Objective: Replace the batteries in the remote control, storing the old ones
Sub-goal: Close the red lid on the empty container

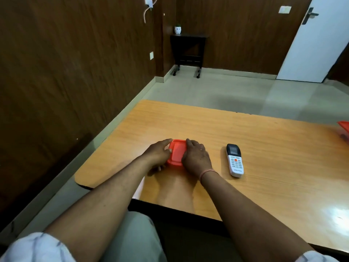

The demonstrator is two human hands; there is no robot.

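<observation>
A small container with an orange lid (176, 154) sits on the wooden table (264, 148) in front of me. My left hand (157, 155) grips its left side, fingers curled around the edge. My right hand (196, 157) rests on its right side, fingers over the lid's rim. The lid is on; what is inside is hidden. A white remote control (234, 160) with a dark screen lies face up to the right of my right hand, untouched. No batteries are visible.
A second orange-lidded container (344, 129) shows partly at the table's far right edge. Beyond the table lies tiled floor, with a dark rolling side table (188, 50) against the wood-panelled wall and a white door at the back right.
</observation>
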